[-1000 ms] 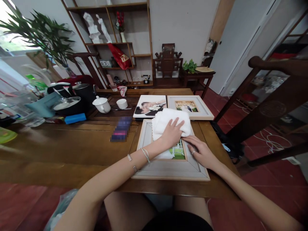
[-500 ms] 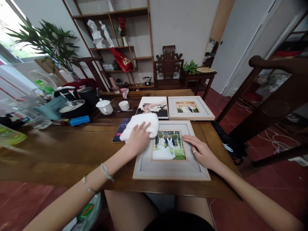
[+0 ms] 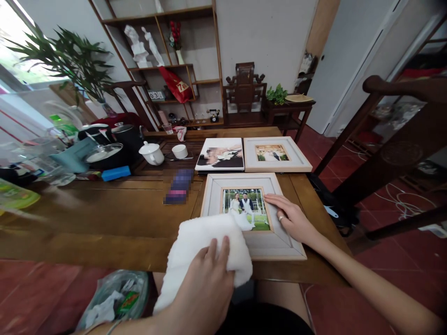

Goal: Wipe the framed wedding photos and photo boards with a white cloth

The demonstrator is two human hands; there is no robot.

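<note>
A pale wooden picture frame [image 3: 240, 179] with a wedding photo lies flat near the front edge of the dark wooden table [image 3: 104, 209]. My right hand [image 3: 291, 218] rests flat on the frame's right border, fingers stretched out, a ring on one finger. My left hand [image 3: 206, 284] presses on a folded white towel [image 3: 199, 239] that covers the frame's near left corner and hangs over the table edge.
Behind the frame lie a second framed photo [image 3: 277, 155] and an unframed print [image 3: 220, 155]. A phone [image 3: 178, 186] lies left of the frame. A teapot [image 3: 152, 153], cup [image 3: 179, 151] and pots [image 3: 104, 156] stand at left. A dark wooden chair [image 3: 401, 139] is at right. A plastic bag [image 3: 115, 298] sits below the table.
My left hand has dragged the towel from the frame's top right, across to its top left, then down to its near left corner. My right hand stayed on the right border.
</note>
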